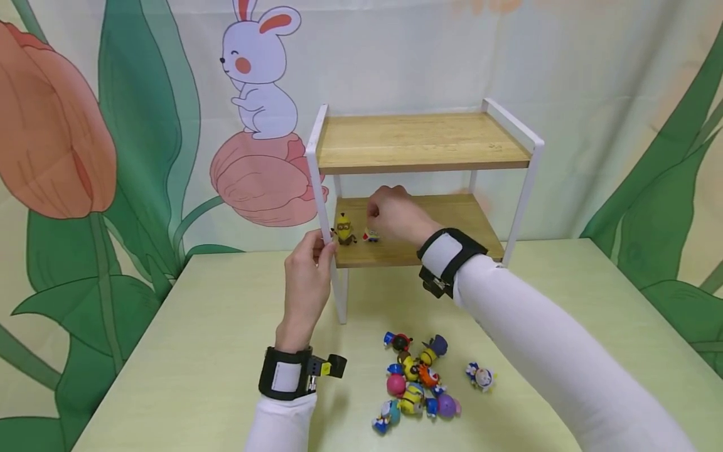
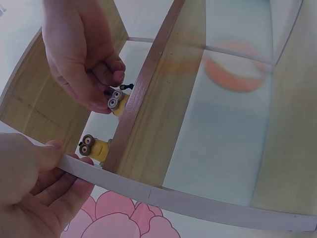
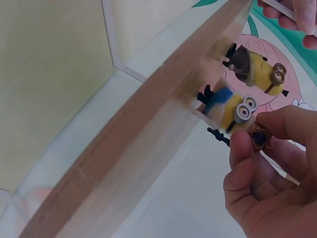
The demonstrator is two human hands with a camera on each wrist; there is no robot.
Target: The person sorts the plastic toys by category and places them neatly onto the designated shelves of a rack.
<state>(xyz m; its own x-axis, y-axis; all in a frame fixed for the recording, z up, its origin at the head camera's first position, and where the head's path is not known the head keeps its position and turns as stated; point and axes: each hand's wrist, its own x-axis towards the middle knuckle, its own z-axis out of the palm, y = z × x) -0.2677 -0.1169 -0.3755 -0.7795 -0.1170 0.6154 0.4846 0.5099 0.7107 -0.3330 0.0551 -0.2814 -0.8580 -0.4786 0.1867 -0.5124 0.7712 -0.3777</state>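
Observation:
My right hand (image 1: 398,216) reaches in over the lower board (image 1: 452,216) of a small two-tier shelf rack. Between thumb and fingers it pinches the brown top of a minion figurine (image 3: 224,106) with silver goggles and blue clothing, whose feet are right at the board. Beside it stands a second minion figurine (image 3: 255,69), with brown goggles and a dark brown outfit. My left hand (image 1: 307,276) grips the rack's white left post (image 1: 318,194), thumb on one side and fingers on the other, close to the second figurine.
Several small figurines (image 1: 412,398) lie in a loose pile on the pale table (image 1: 226,351) in front of the rack. A white and blue figurine (image 1: 481,376) lies apart to their right. The wooden upper board (image 1: 423,141) overhangs the lower one. A printed cloth (image 1: 395,56) hangs behind.

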